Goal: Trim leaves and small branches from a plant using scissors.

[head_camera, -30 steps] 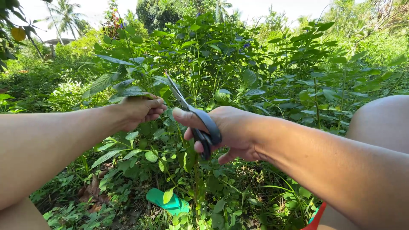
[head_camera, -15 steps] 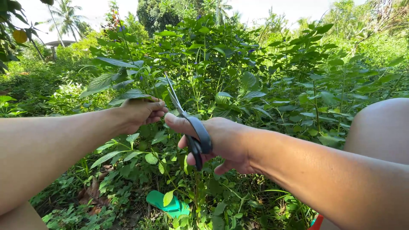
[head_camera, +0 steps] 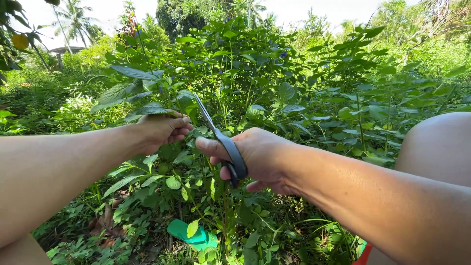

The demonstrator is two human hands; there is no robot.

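Note:
My right hand [head_camera: 257,157] grips a pair of black-handled scissors [head_camera: 230,152], blades pointing up and left toward a leafy green stem [head_camera: 147,105]. My left hand [head_camera: 162,130] is closed around that stem just below its broad leaves, a little left of the blade tips. The blades look nearly closed beside the stem. Both forearms reach in from the lower corners.
Dense green bushes [head_camera: 274,78] with small blue flowers fill the view ahead. A green sandal [head_camera: 189,233] lies on the ground among the weeds below my hands. My bare knee [head_camera: 439,145] rises at the right. Palm trees [head_camera: 73,19] stand far back left.
Both hands have drifted slightly left and down while keeping their grips. The scissors stay pointed at the held stem.

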